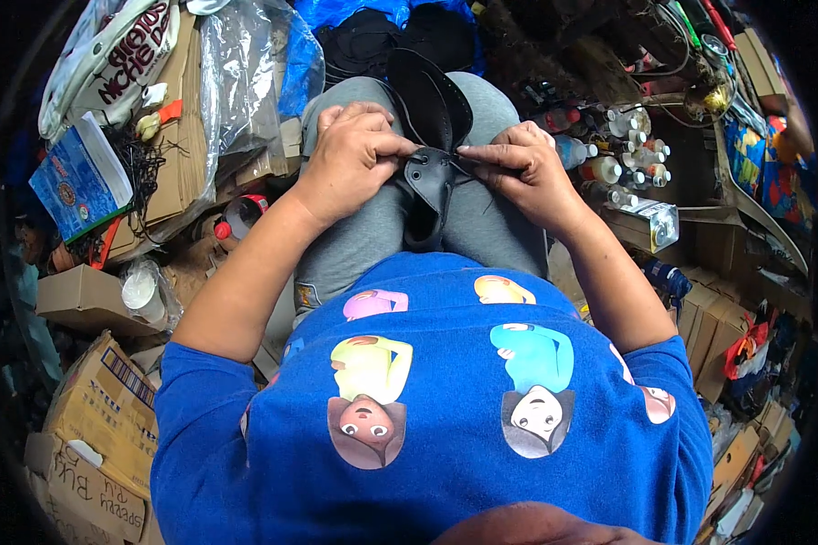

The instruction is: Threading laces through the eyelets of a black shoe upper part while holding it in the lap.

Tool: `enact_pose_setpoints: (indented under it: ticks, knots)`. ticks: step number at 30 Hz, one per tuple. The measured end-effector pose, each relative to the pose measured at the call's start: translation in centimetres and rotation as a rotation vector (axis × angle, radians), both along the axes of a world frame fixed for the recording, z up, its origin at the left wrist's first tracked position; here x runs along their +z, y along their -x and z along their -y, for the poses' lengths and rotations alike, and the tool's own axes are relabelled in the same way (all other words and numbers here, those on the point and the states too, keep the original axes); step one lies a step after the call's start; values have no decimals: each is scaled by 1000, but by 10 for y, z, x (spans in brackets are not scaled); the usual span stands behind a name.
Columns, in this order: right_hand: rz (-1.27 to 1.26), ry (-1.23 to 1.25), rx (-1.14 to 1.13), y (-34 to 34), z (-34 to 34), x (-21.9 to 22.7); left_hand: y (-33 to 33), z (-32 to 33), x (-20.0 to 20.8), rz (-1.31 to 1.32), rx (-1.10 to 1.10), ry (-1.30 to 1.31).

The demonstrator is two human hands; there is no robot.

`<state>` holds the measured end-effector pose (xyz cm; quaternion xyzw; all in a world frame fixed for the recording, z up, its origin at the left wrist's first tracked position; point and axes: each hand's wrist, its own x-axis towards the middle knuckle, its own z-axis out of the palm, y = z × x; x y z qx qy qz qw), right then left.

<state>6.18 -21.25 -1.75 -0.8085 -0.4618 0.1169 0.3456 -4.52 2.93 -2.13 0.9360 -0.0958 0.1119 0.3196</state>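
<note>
So both hands are pinched onto a black leather piece (430, 186) sitting on the person's lap, right between the knees. Left hand (353, 154) grips its left edge near a small metal eyelet (420, 158), right hand (518, 168) pinches the right edge, about equally close. The leather's long axis runs away from the body, top flap curling up past the fingers. It rests on grey trousers (354, 245). Further out: flattened cardboard (177, 136) and a blue box (80, 177) on the left, a cluster of small bottles (623, 150) on the right. Pretty cluttered spot.
</note>
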Motion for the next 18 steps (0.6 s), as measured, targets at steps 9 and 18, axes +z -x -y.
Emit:
enact_pose_setpoints:
  ticks: [9, 18]
  knots:
    - [-152, -25, 130, -27, -4, -1, -38, -7, -2, 87, -202, -52]
    - [-94, 14, 76, -13, 5, 4, -18, -7, 2, 11, -153, -23]
